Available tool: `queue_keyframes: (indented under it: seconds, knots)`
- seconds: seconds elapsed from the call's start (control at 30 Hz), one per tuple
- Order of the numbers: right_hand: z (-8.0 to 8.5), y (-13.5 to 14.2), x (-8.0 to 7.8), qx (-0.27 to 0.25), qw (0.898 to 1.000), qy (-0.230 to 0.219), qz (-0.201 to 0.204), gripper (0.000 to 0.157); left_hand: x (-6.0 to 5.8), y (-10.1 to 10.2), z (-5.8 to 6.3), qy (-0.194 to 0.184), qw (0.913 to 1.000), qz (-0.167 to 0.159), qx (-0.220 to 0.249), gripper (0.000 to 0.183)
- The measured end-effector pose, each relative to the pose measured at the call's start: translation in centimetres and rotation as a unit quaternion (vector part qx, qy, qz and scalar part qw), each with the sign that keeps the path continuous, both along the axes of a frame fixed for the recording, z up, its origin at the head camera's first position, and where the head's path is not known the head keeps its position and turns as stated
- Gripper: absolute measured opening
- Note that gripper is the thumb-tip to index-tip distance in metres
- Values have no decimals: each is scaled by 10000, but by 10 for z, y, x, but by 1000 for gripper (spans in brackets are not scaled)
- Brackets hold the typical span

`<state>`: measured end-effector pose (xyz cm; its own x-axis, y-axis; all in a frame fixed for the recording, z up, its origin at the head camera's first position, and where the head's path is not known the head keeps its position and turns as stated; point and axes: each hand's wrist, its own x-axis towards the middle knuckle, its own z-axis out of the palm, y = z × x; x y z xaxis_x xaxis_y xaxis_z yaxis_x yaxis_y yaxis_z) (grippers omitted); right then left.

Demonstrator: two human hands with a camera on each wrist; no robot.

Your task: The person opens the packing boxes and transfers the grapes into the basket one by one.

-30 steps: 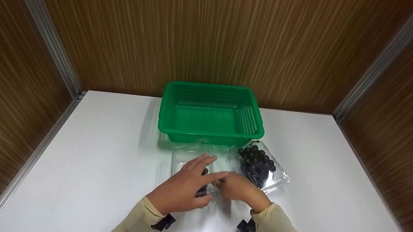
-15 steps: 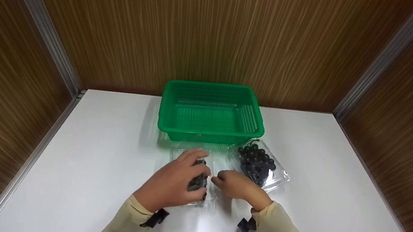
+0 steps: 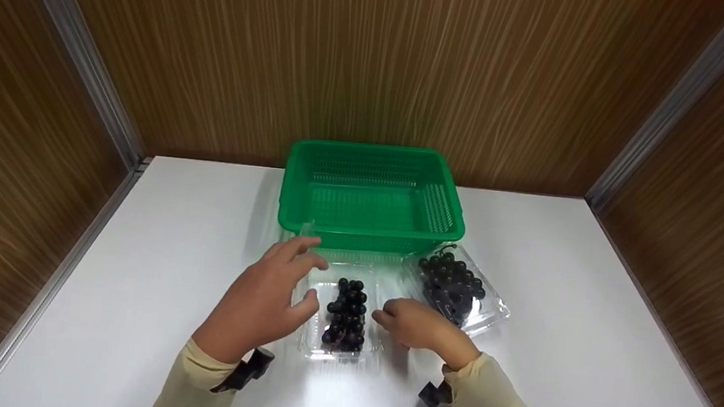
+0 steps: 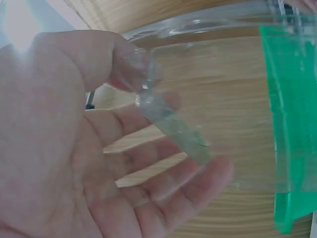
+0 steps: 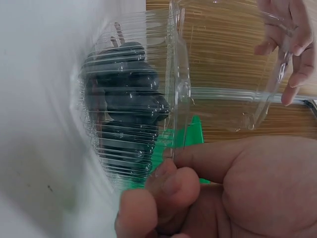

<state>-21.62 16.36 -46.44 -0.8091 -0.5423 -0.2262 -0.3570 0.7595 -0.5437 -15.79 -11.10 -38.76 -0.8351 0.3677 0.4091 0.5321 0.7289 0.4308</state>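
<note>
A clear plastic clamshell box (image 3: 318,344) stands on the white table with its lid (image 5: 223,64) raised to the left. Inside lies a bunch of dark grapes (image 3: 347,317). My left hand (image 3: 262,296) holds the lid's edge, thumb on one side and spread fingers on the other, as the left wrist view shows. On the opposite side, my right hand (image 3: 420,326) pinches the box's rim between thumb and curled fingers; in the right wrist view the grapes appear through the ribbed wall. Part of the lid is too transparent to make out in the head view.
Behind the clamshell box is a green plastic basket (image 3: 369,234). A second clear box (image 3: 490,316), holding another bunch of dark grapes (image 3: 450,280), lies at the right, close behind my right hand. Wood-grain panels (image 3: 374,60) enclose the table (image 3: 189,234) at the back and sides.
My left hand has moved left from over the clamshell box, and the lid has swung up with it, uncovering the grapes. The right hand stays at the rim, almost unmoved.
</note>
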Motion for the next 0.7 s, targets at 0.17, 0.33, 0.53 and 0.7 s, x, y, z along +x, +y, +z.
queue_keyframes:
  seconds: [0.17, 0.33, 0.53, 0.7]
  knots:
    - [0, 1, 1, -67, 9999, -100, -60, 38, 3, -4, 2, 1, 9999, 111, -40, 25]
    - [-2, 2, 1, -139, 9998, -163, -44, 39, 8, -5, 7, -409, 9969, 658, 97, 24]
    - [-4, 2, -1, -166, 9997, -157, -99, 37, 12, -13, 12, -866, 9888, 1212, -25, 39]
    - [-2, 2, -2, -150, 9996, -174, -138, 36, 9, -22, 13, -1157, 9822, 1464, -216, 54]
